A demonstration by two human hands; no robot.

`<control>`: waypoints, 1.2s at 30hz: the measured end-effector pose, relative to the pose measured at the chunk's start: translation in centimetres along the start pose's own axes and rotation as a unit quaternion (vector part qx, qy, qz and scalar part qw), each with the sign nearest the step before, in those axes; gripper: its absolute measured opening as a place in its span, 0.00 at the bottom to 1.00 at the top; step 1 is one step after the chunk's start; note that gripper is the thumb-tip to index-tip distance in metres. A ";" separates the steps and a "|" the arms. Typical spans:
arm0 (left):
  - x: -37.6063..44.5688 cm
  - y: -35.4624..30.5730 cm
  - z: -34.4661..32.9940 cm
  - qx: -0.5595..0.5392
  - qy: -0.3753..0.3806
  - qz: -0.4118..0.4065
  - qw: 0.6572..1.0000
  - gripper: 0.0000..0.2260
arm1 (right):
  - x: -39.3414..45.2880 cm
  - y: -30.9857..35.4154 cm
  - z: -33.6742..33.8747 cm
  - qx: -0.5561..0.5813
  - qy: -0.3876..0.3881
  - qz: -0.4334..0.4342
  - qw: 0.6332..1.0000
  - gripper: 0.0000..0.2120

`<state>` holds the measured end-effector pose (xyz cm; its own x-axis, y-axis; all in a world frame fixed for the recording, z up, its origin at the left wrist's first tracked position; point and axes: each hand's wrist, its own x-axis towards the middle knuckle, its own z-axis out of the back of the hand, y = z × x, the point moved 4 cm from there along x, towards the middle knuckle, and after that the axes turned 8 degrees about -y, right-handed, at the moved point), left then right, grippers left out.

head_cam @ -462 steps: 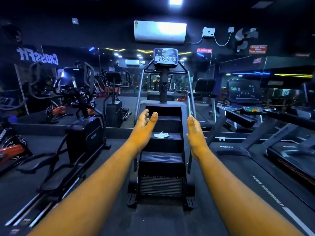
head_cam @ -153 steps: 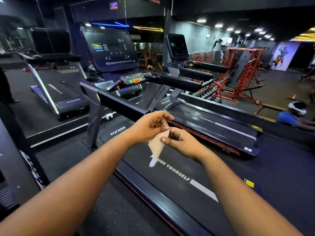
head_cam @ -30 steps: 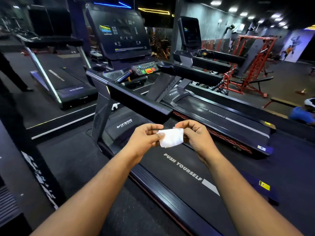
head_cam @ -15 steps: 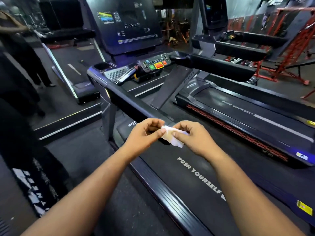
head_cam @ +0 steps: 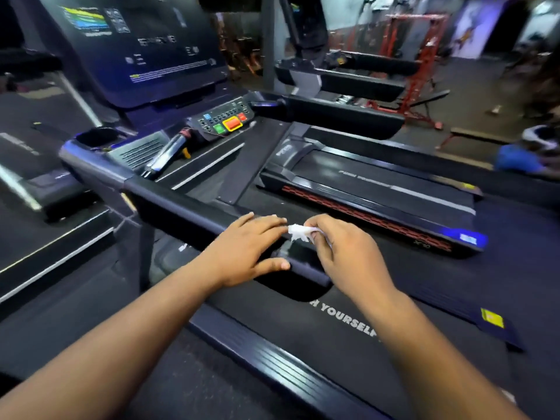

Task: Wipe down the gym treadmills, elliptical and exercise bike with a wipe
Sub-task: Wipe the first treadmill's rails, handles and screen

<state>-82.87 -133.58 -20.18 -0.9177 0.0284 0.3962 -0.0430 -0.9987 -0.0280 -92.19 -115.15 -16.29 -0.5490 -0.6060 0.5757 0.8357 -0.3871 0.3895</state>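
A black treadmill stands in front of me, its left handrail running from the console toward my hands. My left hand rests on the near end of that handrail, fingers straight on top and thumb along its side. My right hand pinches a crumpled white wipe just above the rail's end, right beside the left fingertips. The console has coloured buttons below a large dark screen. The belt reads "PUSH YOURSELF".
A second treadmill stands parallel on the right, with red racks behind it. A person in a blue top sits low at the far right. Another treadmill deck lies to the left. Dark rubber floor runs between the machines.
I have moved closer to the treadmill. My left hand has let go of the wipe and settled on the handrail. The wipe, held flat a second ago, is now bunched in my right hand.
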 end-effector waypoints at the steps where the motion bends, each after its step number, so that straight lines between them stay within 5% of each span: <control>1: 0.1 0.5 -0.4 0.000 -0.006 -0.035 0.999 0.35 | -0.4 0.5 -0.5 -0.016 -0.010 -0.011 1.000 0.08; 8: 0.1 1.4 -0.7 -0.016 -0.061 -0.149 0.987 0.34 | -4.3 3.9 -3.3 -0.140 -0.046 -0.109 0.983 0.11; 15: 0.8 3.1 -0.8 -0.030 -0.038 -0.243 0.969 0.42 | -6.6 6.9 -5.6 -0.274 -0.071 -0.138 0.949 0.20; 21: 1.3 7.5 -0.8 -0.023 0.033 -0.306 0.951 0.39 | -7.8 5.6 -6.3 -0.328 -0.094 -0.213 0.916 0.28; 28: 1.5 9.6 0.0 -0.057 0.042 -0.390 0.918 0.45 | -6.1 9.5 -10.0 -0.365 -0.059 -0.124 0.921 0.32; 33: 1.9 10.6 0.3 -0.057 0.110 -0.432 0.893 0.45 | -7.4 6.7 -7.4 -0.419 -0.093 -0.332 0.840 0.40; 36: 1.7 12.1 0.5 -0.074 0.122 -0.446 0.884 0.49 | -4.5 10.3 -11.0 -0.398 -0.082 -0.317 0.857 0.46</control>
<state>-84.72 -145.68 -19.37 -0.5505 0.8272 0.1129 -0.8261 -0.5592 0.0690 -80.95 -124.08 -22.76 -0.8354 -0.0179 0.5493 0.0770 -0.9934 0.0848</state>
